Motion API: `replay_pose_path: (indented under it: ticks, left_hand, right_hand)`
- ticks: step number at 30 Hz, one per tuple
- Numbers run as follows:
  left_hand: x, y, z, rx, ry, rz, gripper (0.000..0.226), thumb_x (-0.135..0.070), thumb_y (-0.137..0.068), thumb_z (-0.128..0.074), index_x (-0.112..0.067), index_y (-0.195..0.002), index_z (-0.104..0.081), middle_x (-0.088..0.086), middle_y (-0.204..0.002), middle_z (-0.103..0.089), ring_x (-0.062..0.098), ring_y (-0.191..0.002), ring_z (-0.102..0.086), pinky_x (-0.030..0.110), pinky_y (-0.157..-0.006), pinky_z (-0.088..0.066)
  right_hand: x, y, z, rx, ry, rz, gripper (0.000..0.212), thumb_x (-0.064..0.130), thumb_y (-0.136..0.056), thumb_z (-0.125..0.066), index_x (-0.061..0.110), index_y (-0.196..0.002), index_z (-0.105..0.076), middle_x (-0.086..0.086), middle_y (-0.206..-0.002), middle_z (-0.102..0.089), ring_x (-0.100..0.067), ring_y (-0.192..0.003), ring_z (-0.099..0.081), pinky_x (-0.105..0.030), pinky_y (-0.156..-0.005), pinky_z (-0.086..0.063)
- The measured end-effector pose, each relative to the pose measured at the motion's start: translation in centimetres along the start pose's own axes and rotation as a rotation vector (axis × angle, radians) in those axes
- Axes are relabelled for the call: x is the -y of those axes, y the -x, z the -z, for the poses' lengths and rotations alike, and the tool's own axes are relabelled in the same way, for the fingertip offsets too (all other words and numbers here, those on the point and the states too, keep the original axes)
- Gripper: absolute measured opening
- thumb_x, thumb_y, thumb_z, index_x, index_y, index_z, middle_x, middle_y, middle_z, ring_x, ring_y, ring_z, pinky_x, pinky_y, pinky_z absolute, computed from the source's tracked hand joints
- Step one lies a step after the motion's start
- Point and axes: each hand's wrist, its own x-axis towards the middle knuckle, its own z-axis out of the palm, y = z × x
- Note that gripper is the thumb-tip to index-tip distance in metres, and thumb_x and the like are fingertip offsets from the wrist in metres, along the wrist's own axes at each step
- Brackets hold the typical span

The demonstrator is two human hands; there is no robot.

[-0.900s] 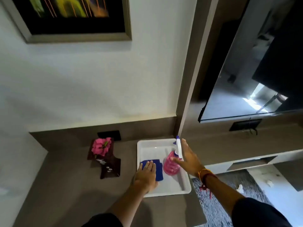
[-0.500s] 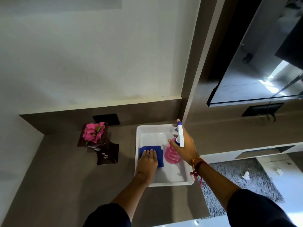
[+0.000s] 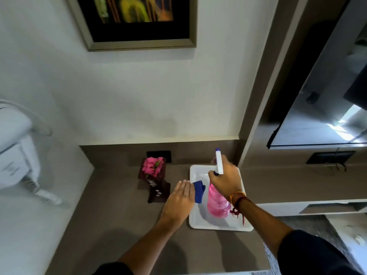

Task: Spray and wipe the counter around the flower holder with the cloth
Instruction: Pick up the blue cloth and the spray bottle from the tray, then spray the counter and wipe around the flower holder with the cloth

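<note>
A dark wooden flower holder with pink flowers stands on the grey-brown counter near the back wall. To its right lies a white tray. My left hand grips a folded blue cloth, raised over the tray's left rim. My right hand is closed around the neck of a pink spray bottle with a white and blue nozzle, lifted above the tray and tilted.
A white wall-mounted hair dryer with a coiled cord hangs at the left. A black socket plate sits behind the flowers. A framed picture hangs above. At the right are a dark screen and a lower shelf.
Both hands have lifted out of the tray: the left now holds the blue cloth up at the tray's left rim, and the right has raised the spray bottle. The camera tilted up.
</note>
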Motion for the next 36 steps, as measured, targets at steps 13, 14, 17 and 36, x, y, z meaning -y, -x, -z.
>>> replay_pose_path:
  ticks: [13, 14, 17, 36]
  left_hand:
    - [8.6, 17.2, -0.2, 0.199, 0.074, 0.339, 0.036, -0.014, -0.095, -0.056, -0.008, -0.13, -0.048, 0.014, -0.126, -0.061, 0.026, -0.115, -0.058, 0.035, -0.104, -0.045]
    - [9.0, 17.7, -0.1, 0.202, 0.08, 0.347, 0.038, -0.015, -0.095, -0.056, -0.009, -0.132, -0.047, 0.014, -0.128, -0.06, 0.026, -0.117, -0.057, 0.034, -0.104, -0.045]
    - [9.9, 18.5, 0.5, 0.198, 0.1, 0.356, 0.039, -0.016, -0.095, -0.056, -0.01, -0.132, -0.047, 0.013, -0.128, -0.061, 0.024, -0.116, -0.058, 0.033, -0.103, -0.046]
    - [4.7, 11.3, 1.4, 0.052, -0.019, 0.175, 0.038, -0.001, -0.047, -0.092, -0.001, -0.079, -0.073, 0.016, -0.066, -0.072, 0.027, -0.059, -0.071, 0.031, -0.058, -0.062]
  right_hand:
    - [10.9, 13.4, -13.9, 0.392, -0.069, -0.163, 0.017, 0.024, -0.071, -0.058, 0.013, -0.083, -0.058, -0.009, -0.079, -0.067, -0.029, -0.071, -0.068, -0.046, -0.066, -0.061]
    - [11.3, 13.3, -14.2, 0.388, -0.063, -0.179, 0.014, 0.025, -0.068, -0.056, 0.015, -0.079, -0.055, -0.006, -0.076, -0.064, -0.028, -0.069, -0.066, -0.045, -0.065, -0.061]
    - [11.7, 13.2, -14.7, 0.366, -0.025, -0.221, 0.007, 0.021, -0.063, -0.052, 0.02, -0.068, -0.047, 0.0, -0.067, -0.054, -0.024, -0.064, -0.062, -0.041, -0.064, -0.06]
    - [1.3, 5.8, -1.8, -0.079, -0.175, -0.196, 0.041, 0.006, -0.082, -0.066, 0.01, -0.123, -0.058, -0.004, -0.097, -0.067, -0.011, -0.073, -0.062, -0.009, -0.069, -0.048]
